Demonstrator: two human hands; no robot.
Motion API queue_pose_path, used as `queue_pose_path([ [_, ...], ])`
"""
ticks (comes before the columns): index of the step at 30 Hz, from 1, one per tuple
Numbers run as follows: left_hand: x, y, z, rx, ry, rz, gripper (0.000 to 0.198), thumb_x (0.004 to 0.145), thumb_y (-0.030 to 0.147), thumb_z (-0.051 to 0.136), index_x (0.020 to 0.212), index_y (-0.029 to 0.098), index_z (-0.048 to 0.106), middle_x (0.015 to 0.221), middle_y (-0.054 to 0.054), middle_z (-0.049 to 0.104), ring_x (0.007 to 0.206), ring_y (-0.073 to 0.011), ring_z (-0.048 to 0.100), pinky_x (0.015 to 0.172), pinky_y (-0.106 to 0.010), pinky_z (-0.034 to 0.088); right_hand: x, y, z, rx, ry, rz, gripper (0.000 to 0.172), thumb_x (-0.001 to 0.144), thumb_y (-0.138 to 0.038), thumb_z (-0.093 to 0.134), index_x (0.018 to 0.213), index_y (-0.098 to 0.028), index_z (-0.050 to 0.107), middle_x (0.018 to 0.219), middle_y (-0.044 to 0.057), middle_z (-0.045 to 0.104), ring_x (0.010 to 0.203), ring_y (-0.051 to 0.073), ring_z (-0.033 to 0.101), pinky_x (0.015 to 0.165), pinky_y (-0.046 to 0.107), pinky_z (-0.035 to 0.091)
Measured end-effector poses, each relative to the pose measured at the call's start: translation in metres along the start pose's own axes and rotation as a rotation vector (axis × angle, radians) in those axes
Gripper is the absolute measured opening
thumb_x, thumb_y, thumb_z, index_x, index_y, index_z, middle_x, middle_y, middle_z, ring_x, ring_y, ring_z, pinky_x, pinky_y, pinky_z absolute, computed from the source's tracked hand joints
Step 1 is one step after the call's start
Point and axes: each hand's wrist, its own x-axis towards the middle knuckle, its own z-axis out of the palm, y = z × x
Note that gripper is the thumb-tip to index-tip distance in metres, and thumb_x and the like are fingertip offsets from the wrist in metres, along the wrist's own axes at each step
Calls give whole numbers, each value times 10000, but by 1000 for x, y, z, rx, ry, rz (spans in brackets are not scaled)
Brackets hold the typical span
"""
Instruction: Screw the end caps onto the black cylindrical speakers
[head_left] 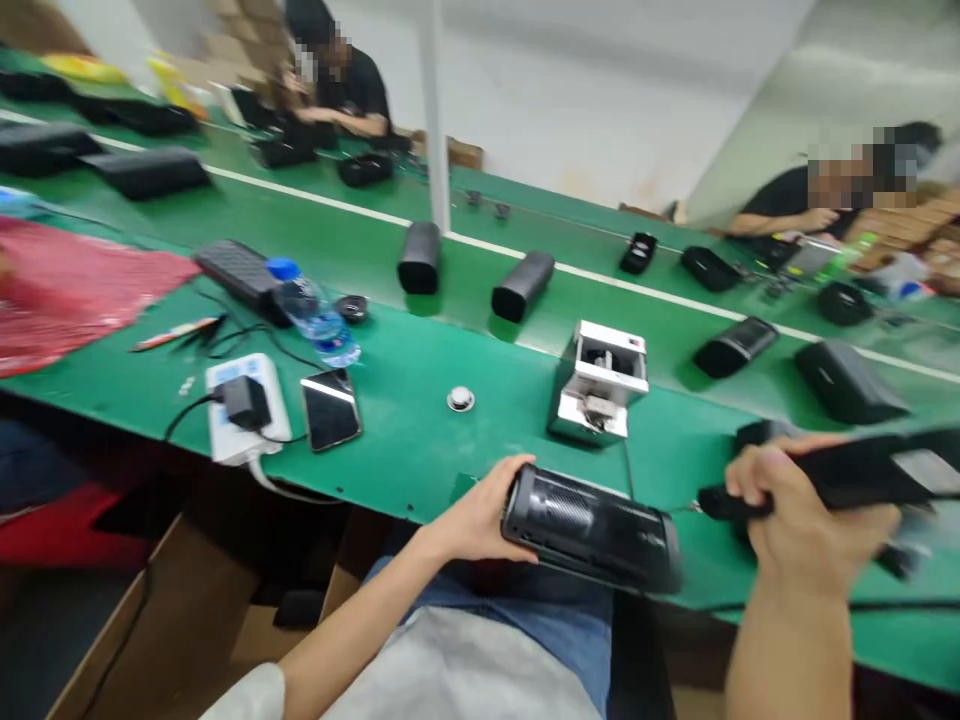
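Observation:
My left hand (480, 515) grips the left end of a black cylindrical speaker (592, 530) lying across the near edge of the green table (420, 430). My right hand (795, 510) is closed round a black electric screwdriver (847, 475), its tip pointing left toward the speaker's right end. The right hand is smeared by motion. A small silver screw-feeder box (600, 385) stands just beyond the speaker.
A round metal part (460, 399), a phone (331, 409), a power strip with charger (244, 408), a water bottle (311, 312) and a red bag (67, 290) lie to the left. Several black speakers (523, 285) ride the conveyor beyond. Two other people sit across it.

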Motion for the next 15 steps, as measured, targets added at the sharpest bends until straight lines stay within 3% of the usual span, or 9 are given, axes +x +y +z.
queue_pose_path([
  [4, 0, -1, 0, -6, -20, 1, 1318, 712, 403, 1097, 1731, 300, 268, 1739, -205, 449, 1602, -448, 517, 1346, -627, 449, 9, -39, 16, -85, -167, 29, 282, 719, -232, 962, 904, -244, 750, 566, -58, 597, 382, 168, 515, 400, 346, 476],
  [8, -1, 0, 0, 8, -28, 19, 1306, 732, 379, 1084, 1735, 300, 250, 1741, -206, 447, 1623, -447, 500, 1347, -641, 450, 21, -62, 55, 36, -11, -230, 238, 783, -162, 861, 967, -261, 746, 573, -77, 567, 398, 143, 473, 390, 321, 422],
  [11, 0, 1, -1, 14, -27, 2, 1314, 729, 364, 1085, 1739, 303, 247, 1759, -204, 433, 1641, -447, 483, 1356, -642, 443, 32, -49, 92, 160, 44, -301, 192, 786, -185, 801, 875, -272, 655, 523, -103, 530, 389, 138, 484, 391, 290, 426],
  [15, 0, 1, 0, 7, -24, -13, 1328, 714, 353, 1092, 1740, 305, 250, 1768, -203, 431, 1653, -450, 469, 1364, -647, 431, 44, -14, 123, 98, -12, -230, 222, 820, -261, 818, 874, -267, 603, 515, -116, 534, 400, 134, 521, 438, 284, 481],
])
